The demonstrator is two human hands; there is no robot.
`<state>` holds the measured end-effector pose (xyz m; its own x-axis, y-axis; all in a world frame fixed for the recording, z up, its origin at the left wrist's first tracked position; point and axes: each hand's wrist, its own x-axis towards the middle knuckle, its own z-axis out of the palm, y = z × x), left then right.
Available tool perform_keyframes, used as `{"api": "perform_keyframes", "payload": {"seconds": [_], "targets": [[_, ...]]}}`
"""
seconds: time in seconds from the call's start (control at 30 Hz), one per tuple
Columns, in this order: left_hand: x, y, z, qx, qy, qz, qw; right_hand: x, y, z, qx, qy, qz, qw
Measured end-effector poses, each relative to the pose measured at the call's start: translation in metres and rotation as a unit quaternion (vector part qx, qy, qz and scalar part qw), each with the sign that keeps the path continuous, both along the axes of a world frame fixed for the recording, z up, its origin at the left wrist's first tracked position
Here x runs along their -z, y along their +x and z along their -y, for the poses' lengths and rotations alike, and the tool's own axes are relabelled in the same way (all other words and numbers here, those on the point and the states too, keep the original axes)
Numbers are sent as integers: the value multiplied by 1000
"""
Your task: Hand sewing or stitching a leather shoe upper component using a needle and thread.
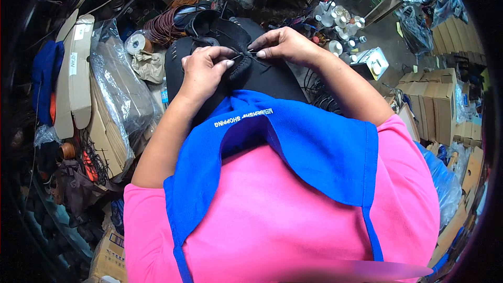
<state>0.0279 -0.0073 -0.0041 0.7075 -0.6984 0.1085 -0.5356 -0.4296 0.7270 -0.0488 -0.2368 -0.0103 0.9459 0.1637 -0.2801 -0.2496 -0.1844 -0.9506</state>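
A black leather piece [238, 68] lies over my lap, with a rounded, open part at its far side and a thick seamed edge. Pale stitches run along parts of it. At this edge my left hand [204, 71] is closed, thumb and forefinger pinching a thin, needle-like piece [240, 54]. Just to its right, my right hand [285, 47] makes a similar pinch on a fine strand, too small to name surely. The two sets of fingertips are close together but apart. Below them hangs my blue apron [319, 141].
Coiled brown cord [163, 27] and a white spool [135, 43] lie at the far left, near flattened cardboard [78, 73] and clear plastic [118, 73]. Several white bottles [340, 21] and a square can [373, 63] stand at the far right. Cardboard boxes [432, 99] are stacked at right.
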Motion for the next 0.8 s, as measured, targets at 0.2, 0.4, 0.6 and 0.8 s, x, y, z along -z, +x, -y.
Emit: {"api": "perform_keyframes", "payload": {"seconds": [0.2,0.4,0.6,0.8], "targets": [[8,2,14,-36,25,-116,992,-3,8,-8,1,4,18,1000],[-20,0,19,89,106,80,987,-36,14,-20,-78,-253,48,963],[-31,3,3,126,92,208,966,-8,6,12,-27,2,-3,1000],[-20,4,-4,98,77,49,991,-8,-16,6,2,-180,146,973]]}}
